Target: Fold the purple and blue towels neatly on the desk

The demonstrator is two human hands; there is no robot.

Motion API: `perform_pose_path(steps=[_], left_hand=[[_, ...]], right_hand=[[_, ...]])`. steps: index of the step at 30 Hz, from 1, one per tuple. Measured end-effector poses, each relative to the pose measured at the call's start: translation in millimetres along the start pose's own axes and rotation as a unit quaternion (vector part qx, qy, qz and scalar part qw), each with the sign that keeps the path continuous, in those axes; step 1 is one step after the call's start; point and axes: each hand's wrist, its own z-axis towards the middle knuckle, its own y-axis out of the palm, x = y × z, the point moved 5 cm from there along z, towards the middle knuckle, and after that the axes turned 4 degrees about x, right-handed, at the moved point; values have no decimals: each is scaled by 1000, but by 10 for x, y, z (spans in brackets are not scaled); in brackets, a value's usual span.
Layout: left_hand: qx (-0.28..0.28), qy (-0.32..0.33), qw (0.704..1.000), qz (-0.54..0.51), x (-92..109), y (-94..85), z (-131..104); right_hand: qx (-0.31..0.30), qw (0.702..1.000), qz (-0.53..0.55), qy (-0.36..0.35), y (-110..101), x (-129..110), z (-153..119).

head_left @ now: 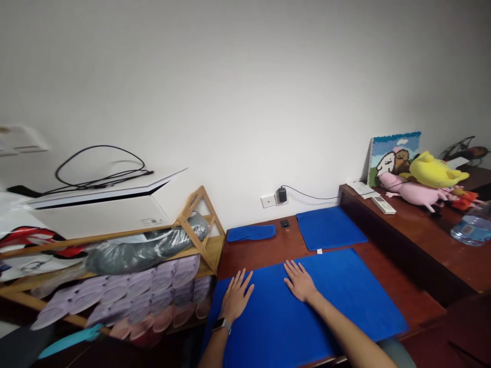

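Observation:
A large blue cloth lies spread over the front of the brown wooden desk. My left hand rests flat near the cloth's far left corner, fingers stretched out, with a watch on the wrist. Flat on the cloth near its far edge is my right hand, its fingers extended and holding nothing. Behind it, a smaller blue cloth with a white tag lies at the back right. A folded blue cloth sits at the back left, against the wall.
On the left stands a wooden rack with lilac slippers and a white box on top. A plug is in the wall socket. The raised right surface carries a remote, plush toys and a water bottle.

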Motion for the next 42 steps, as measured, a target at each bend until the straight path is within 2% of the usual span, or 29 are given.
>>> perform_pose_path(steps=[2, 5, 7, 9, 12, 15, 18, 20, 21, 23, 26, 28, 30, 31, 32, 34, 36, 38, 40, 42], left_hand=[[16, -16, 1000, 12, -200, 21, -92], [32, -31, 999, 25, -404, 25, -189], [36, -33, 998, 29, -440, 19, -205], [34, -37, 998, 33, -428, 12, -197], [26, -37, 998, 36, -384, 1, -181], [29, -36, 998, 35, -355, -21, -180], [33, -39, 998, 34, -342, -36, -185], [30, -39, 998, 36, -338, -35, -187], [29, -40, 998, 37, -338, -32, -187], [27, -42, 998, 36, -343, -23, -187], [30, -46, 998, 29, -349, -14, -192], [31, -47, 998, 28, -350, -12, -200], [29, -47, 998, 29, -354, -11, -208], [27, -47, 998, 30, -359, -8, -210], [24, -47, 998, 29, -366, -4, -211], [23, -47, 998, 25, -383, 7, -208], [26, -48, 998, 21, -399, 19, -200], [31, -51, 998, 19, -406, 26, -190], [36, -52, 998, 20, -398, 23, -184], [36, -52, 998, 23, -380, 16, -181]], right_hand=[[11, 999, -21, 35, -95, 481, -155], [39, 988, -67, 132, -358, 1446, -502], [56, 971, -102, 209, -526, 2050, -741], [63, 956, -121, 259, -621, 2467, -918], [59, 949, -127, 283, -645, 2708, -1022], [48, 947, -129, 290, -670, 2686, -1015], [33, 939, -149, 309, -758, 2522, -941], [49, 937, -171, 302, -806, 2226, -813], [66, 942, -175, 280, -799, 1988, -715], [97, 964, -155, 194, -681, 1337, -467], [73, 994, -62, 43, -255, 189, -98], [40, 999, -10, -32, 45, -438, 71], [9, 998, 16, -61, 244, -765, 160], [-2, 998, 20, -62, 287, -796, 174], [-8, 998, 18, -56, 290, -737, 165], [-9, 1000, 2, -27, 191, -377, 79], [2, 999, -23, 30, -5, 243, -103], [23, 993, -52, 100, -236, 987, -361], [40, 982, -84, 164, -430, 1700, -643], [55, 965, -117, 228, -550, 2275, -893]])
